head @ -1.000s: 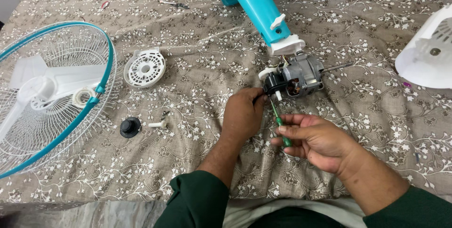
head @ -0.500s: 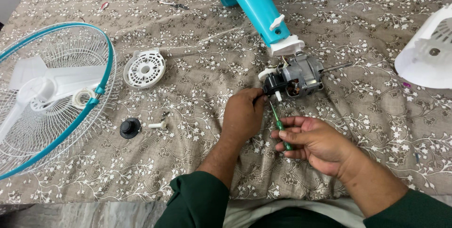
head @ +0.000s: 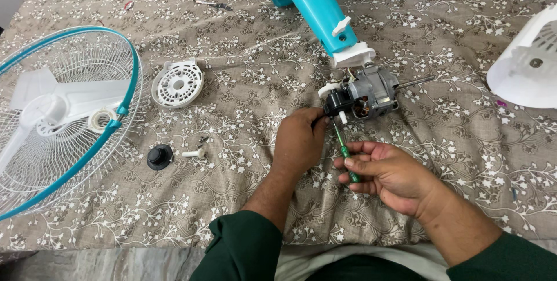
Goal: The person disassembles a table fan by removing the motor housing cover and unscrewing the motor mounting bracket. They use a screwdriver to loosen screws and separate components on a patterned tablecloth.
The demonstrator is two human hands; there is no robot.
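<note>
Right now the fan motor [head: 364, 95] is being worked on at mid-bench, lying on its side on the flower-patterned cloth [head: 249, 83] and attached to the teal stand neck [head: 313, 2] — its shaft points off to the right. The left hand [head: 299, 141] is closed against the black rear part of the motor [head: 336, 104], fingertips pinching at its lower edge; exactly what is pinched cannot be made out. The green-handled screwdriver [head: 347, 156] is pinched between thumb and fingers of the right hand [head: 389, 173], with the tip aimed up at the motor's underside, just beside the left fingertips.

Much of the stripping-down looks done, as a judgement from the layout: the wire guard with teal rim [head: 64, 118] and the white blade [head: 52, 104] lie well apart at the left, the round white slotted cover [head: 178, 84] sits between guard and motor, and a black knob [head: 159, 156], a white peg [head: 194, 153] and some small screws [head: 203, 140] are laid out near the left forearm. A white housing shell [head: 525, 63] is parked at the right edge. What seems left is the motor itself — not yet freed from the neck.
</note>
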